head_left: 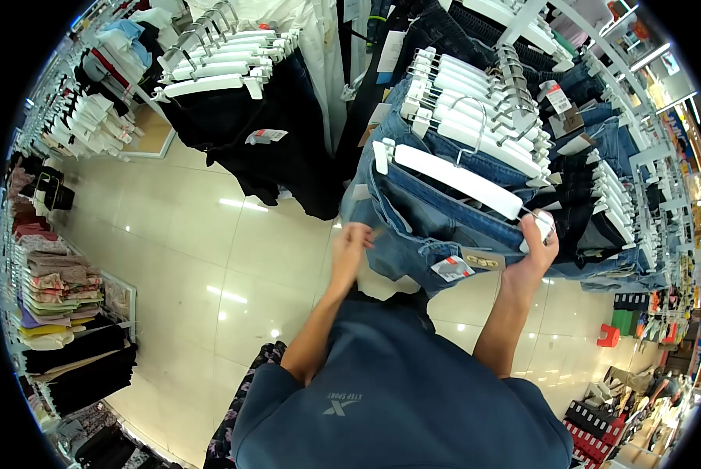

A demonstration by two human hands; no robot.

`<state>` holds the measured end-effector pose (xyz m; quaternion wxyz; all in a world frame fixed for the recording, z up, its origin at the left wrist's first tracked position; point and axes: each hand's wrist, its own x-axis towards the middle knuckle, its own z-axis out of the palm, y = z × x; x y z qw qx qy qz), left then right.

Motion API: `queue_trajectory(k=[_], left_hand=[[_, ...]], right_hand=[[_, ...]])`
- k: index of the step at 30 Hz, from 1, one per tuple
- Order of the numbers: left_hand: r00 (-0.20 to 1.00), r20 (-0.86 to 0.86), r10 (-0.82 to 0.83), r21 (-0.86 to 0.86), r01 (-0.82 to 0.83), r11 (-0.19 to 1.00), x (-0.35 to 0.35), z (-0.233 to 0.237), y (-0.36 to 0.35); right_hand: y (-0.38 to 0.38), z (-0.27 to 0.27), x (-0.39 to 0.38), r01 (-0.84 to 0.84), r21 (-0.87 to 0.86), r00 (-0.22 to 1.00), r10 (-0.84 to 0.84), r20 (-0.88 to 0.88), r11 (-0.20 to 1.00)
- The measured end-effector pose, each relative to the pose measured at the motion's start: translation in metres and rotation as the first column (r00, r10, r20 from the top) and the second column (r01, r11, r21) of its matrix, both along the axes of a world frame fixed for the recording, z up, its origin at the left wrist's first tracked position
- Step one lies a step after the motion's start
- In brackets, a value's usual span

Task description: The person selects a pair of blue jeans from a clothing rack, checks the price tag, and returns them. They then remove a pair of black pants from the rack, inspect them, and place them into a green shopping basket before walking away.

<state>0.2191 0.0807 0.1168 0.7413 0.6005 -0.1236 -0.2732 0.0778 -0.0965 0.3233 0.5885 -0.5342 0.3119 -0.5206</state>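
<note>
Blue jeans (436,223) hang from a white clip hanger (460,181) at the front of a rack of similar jeans. My right hand (539,244) is closed round the clip at the hanger's right end. Beside the left edge of the jeans is my left hand (355,238), its fingers curled and somewhat blurred; whether it grips anything is not clear. A red and white price tag (452,268) and a tan patch (483,259) show at the waist of the jeans. The hanger's left clip (381,156) is near the waistband's left end.
Black trousers (249,125) hang on white hangers to the upper left. More dark jeans (593,195) hang at the right. Folded clothes (61,289) lie at the far left, and a red stool (608,336) stands on the tiled floor (186,258) at the right.
</note>
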Motion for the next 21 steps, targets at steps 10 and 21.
queue_trajectory(k=[10,21], left_hand=[[0.807,0.546,-0.224,0.247,0.101,0.964,0.071,-0.043,-0.029],[0.968,0.003,-0.252,0.079,0.251,0.965,0.080,-0.008,0.018]], right_hand=[[-0.009,0.010,-0.032,0.015,-0.033,0.999,-0.014,0.033,0.999],[-0.017,0.013,-0.051,0.161,-0.022,0.986,-0.160,0.049,0.987]])
